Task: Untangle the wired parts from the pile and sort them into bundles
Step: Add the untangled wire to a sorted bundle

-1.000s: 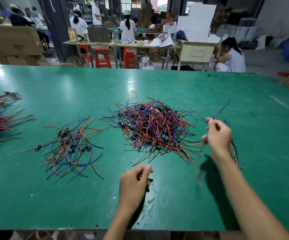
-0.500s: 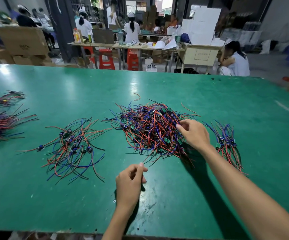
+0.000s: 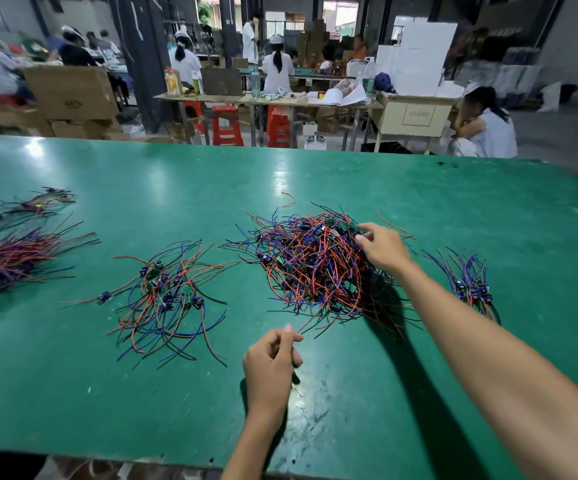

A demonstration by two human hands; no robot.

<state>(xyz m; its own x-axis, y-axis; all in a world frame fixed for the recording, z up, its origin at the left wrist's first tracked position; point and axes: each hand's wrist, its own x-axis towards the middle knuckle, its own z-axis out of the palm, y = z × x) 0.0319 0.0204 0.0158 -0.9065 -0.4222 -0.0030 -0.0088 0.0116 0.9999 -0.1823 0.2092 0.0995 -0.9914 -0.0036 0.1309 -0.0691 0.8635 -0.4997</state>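
Observation:
A tangled pile of red, blue and black wired parts (image 3: 312,268) lies in the middle of the green table (image 3: 142,403). My right hand (image 3: 384,249) reaches over the pile's far right side, and its thumb and fingers pinch a wired part at the top of the pile. Near the table's front edge, my left hand (image 3: 270,365) rests with its fingers loosely curled and nothing visible in it. A small sorted bundle (image 3: 471,285) lies right of my right forearm. A looser spread of wired parts (image 3: 166,292) lies left of the pile.
A thick bundle of wires (image 3: 7,261) and a smaller one (image 3: 34,204) lie at the table's left edge. One loose red wire (image 3: 289,199) lies behind the pile. Beyond the table are work benches, red stools, cardboard boxes and several people.
A second ago my right hand held a wired part up over the right bundle. It then moved left onto the pile and now sits at its far top. My left hand has barely moved.

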